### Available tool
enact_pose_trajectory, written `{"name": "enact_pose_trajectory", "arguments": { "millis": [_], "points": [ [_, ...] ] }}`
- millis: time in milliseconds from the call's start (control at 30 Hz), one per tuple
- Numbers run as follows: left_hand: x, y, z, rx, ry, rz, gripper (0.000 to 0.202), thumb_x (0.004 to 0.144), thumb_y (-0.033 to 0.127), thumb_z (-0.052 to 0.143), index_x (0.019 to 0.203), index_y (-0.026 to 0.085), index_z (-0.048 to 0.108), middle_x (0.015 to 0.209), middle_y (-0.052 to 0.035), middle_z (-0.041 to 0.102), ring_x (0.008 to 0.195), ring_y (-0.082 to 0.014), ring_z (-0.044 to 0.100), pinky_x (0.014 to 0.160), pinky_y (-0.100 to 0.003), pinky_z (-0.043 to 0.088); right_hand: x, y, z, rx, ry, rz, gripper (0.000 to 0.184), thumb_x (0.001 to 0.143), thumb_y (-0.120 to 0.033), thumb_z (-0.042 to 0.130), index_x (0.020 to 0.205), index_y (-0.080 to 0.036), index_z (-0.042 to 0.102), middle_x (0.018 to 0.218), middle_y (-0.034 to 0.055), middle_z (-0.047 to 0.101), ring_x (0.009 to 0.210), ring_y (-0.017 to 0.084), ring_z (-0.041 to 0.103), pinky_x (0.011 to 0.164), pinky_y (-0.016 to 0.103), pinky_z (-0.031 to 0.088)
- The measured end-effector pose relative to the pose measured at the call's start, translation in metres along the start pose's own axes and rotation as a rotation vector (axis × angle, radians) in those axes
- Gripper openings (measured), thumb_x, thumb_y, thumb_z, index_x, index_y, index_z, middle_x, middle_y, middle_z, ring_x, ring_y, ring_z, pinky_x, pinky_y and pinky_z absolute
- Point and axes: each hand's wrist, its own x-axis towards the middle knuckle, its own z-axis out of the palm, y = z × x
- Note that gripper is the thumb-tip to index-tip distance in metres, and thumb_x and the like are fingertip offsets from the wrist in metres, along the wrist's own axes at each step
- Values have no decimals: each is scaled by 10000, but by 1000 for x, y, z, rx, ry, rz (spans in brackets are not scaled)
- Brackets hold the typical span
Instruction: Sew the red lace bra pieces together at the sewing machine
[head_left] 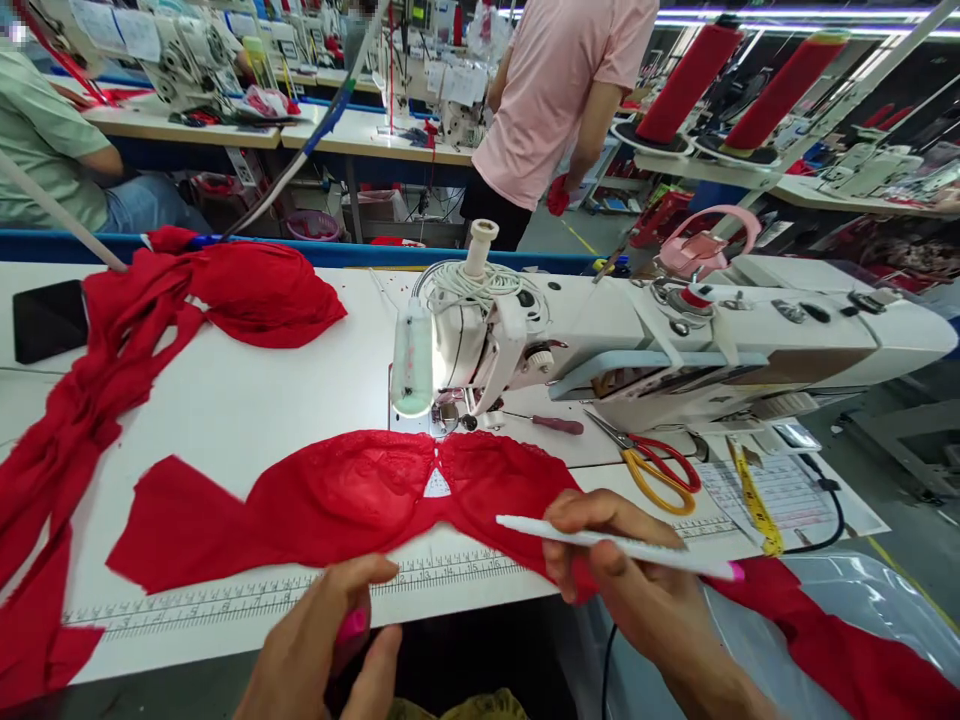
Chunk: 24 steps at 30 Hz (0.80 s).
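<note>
A red bra [337,500] with lace-edged cups lies spread in front of the sewing machine [480,370], its centre just before the needle area. My right hand [630,570] holds a white marker pen [600,537] with a pink end, its tip pointing left over the right cup. Beneath that hand, part of the red fabric is hidden. At the table's front edge, my left hand [330,640] is curled around a small pink pen cap [352,626], mostly covered by the fingers.
Orange-and-red-handled scissors [660,475], a small screwdriver [551,424] and a yellow tape measure [756,500] lie right. Red fabric [97,370] is heaped left beside a black phone [51,320]. A plastic bin [862,590] stands front right. Two people work beyond.
</note>
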Motion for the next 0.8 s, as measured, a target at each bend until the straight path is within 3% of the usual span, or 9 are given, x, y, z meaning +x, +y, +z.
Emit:
{"name": "enact_pose_trajectory", "arguments": {
  "millis": [67,133,200,267,367,600,800],
  "points": [
    [20,-3,4,45,63,65,242,965,201,534,1196,199,607,658,29,565,552,-109,532,541,-214,480,6,4,4,-151,18,-72,110,944,-354,645,945,-249,611,792,-19,610,569,98,567,489,213,458],
    [36,-9,8,149,71,197,338,950,80,500,1268,151,590,645,25,549,594,-128,538,637,-275,501,15,7,7,-380,-31,-199,51,974,-252,582,1019,-259,607,822,-16,636,647,113,611,587,234,504],
    [46,-15,15,228,42,322,434,925,-15,448,1325,109,564,815,-40,657,801,-178,634,830,-378,526,23,10,9,-630,-135,-343,227,992,-154,491,1170,-254,592,914,14,695,775,144,657,689,267,532],
    [49,-22,23,205,-7,409,460,910,-59,403,1314,84,570,1101,-111,692,1114,-240,624,1041,-474,455,30,16,12,-806,-214,-465,328,982,-73,443,1241,-234,562,975,32,722,808,151,662,707,274,531],
    [49,-32,36,159,-76,467,440,918,-43,380,1280,82,597,1238,-111,675,1316,-264,522,1192,-551,298,40,29,16,-950,-274,-558,239,980,-85,491,1172,-194,584,905,37,721,782,159,648,694,281,514],
    [41,-51,51,160,-111,439,311,968,120,471,1221,164,646,1193,-83,720,1305,-290,547,1173,-738,51,51,57,16,-1137,-326,-591,63,975,-211,586,987,-189,644,811,38,694,803,170,649,704,289,453],
    [36,-56,51,145,-113,370,357,971,115,449,1263,198,636,1222,-50,714,1319,-299,529,1160,-756,18,52,60,11,-1081,-318,-553,87,979,-241,581,983,-210,663,829,46,709,875,185,652,789,319,459]
  ]
}}
